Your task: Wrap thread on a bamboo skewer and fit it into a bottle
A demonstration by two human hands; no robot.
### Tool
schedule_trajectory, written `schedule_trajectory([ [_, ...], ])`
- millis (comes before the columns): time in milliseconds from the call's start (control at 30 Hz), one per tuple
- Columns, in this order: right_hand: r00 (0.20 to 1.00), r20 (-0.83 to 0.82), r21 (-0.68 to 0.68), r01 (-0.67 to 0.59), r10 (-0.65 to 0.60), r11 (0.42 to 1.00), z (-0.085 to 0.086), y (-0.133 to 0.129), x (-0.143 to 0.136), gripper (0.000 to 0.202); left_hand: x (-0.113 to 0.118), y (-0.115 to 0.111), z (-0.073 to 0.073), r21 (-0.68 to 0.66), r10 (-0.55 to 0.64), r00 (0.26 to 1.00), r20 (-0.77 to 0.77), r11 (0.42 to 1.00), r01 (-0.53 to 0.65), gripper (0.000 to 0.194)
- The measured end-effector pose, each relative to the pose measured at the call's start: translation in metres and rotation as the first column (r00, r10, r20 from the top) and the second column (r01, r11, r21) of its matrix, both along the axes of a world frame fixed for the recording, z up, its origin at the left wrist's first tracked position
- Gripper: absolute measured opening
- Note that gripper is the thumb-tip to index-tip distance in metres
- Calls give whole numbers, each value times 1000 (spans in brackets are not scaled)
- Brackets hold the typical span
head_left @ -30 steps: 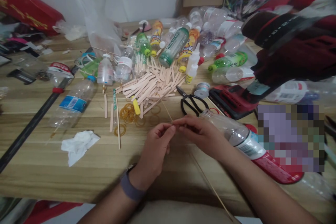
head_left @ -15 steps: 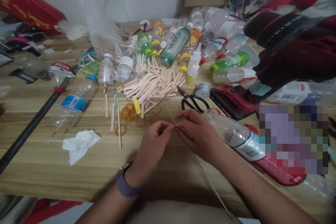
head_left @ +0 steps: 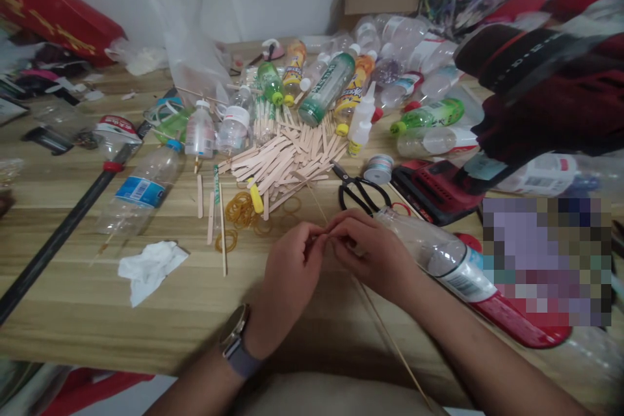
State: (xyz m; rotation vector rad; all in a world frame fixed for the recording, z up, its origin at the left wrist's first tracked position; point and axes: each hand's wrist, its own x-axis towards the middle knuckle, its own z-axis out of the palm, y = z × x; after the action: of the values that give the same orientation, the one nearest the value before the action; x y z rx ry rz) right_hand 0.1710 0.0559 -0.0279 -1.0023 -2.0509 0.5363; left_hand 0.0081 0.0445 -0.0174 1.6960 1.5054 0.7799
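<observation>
A long, thin bamboo stick [head_left: 384, 329] runs slantwise from the pile of wooden craft sticks [head_left: 273, 159] down toward my body. My left hand [head_left: 294, 270] and my right hand [head_left: 374, 255] meet on it, fingertips pinched together and almost touching. The fingers cover the stretch of stick between them, so any small piece there is hidden. Just beyond my hands lie black-handled scissors [head_left: 363, 192] and a spool [head_left: 379, 169]. Amber rubber bands [head_left: 241, 210] and a thin wooden stick [head_left: 223, 231] rest to the left.
Several plastic bottles crowd the back of the wooden table. A red power drill [head_left: 439, 188] stands at right, beside a large clear bottle [head_left: 451, 266]. Crumpled tissue [head_left: 151, 270], a blue-labelled bottle [head_left: 141, 188] and a black rod [head_left: 58, 247] lie at left.
My left wrist has turned, showing more of the watch face. The right fingers have curled in closer to the left fingertips. Both hands stay on the bamboo stick.
</observation>
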Motion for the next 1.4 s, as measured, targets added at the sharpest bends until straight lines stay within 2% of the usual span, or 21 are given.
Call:
schedule_trajectory([
  [167, 998, -61, -65, 4, -8, 998, 0, -1, 0, 15, 1, -5, -6, 203, -24, 988, -152, 978, 55, 18],
  [333, 998, -70, -102, -4, -3, 995, -1, 0, 3, 14, -1, -6, -5, 243, -78, 968, -238, 960, 137, 22],
  [433, 999, -54, -102, 2, -8, 995, -2, 1, 5, 12, -1, -4, -3, 155, -56, 989, -140, 985, 77, 15],
  [533, 999, -34, -93, 5, -8, 996, -5, 1, 6, 11, 0, 2, -1, -114, -24, 986, 163, 993, 43, 10],
  [567, 1000, -29, -91, 3, -6, 996, -6, 1, 6, 11, 1, 4, -1, -234, 26, 954, 299, 971, 47, 10],
  [633, 1000, -25, -91, 11, -13, 996, -7, 1, 6, 11, 3, 8, 0, -440, 178, 837, 517, 894, 82, 15],
  [700, 999, -31, -96, 28, -31, 995, -7, 0, 6, 12, 4, 10, 1, -558, 305, 729, 613, 820, 126, 22],
  [733, 999, -37, -100, 31, -35, 995, -7, -1, 7, 14, 4, 11, 1, -586, 337, 700, 630, 798, 143, 24],
  [867, 998, -62, -120, 2, -10, 993, -4, -5, 9, 16, 5, 10, 1, -629, 391, 662, 640, 761, 158, 27],
  [1067, 993, -108, -181, 29, -49, 983, -1, -3, 7, 11, 6, 7, 1, -637, 404, 645, 648, 752, 170, 30],
  [1200, 986, -139, -275, 52, -93, 960, 2, -2, 5, 12, 8, 4, 1, -622, 385, 661, 644, 767, 159, 32],
  [1400, 970, -113, -386, 157, -215, 909, 0, 1, 6, 17, 11, -3, -1, -567, 393, 683, 615, 823, 37, 29],
])
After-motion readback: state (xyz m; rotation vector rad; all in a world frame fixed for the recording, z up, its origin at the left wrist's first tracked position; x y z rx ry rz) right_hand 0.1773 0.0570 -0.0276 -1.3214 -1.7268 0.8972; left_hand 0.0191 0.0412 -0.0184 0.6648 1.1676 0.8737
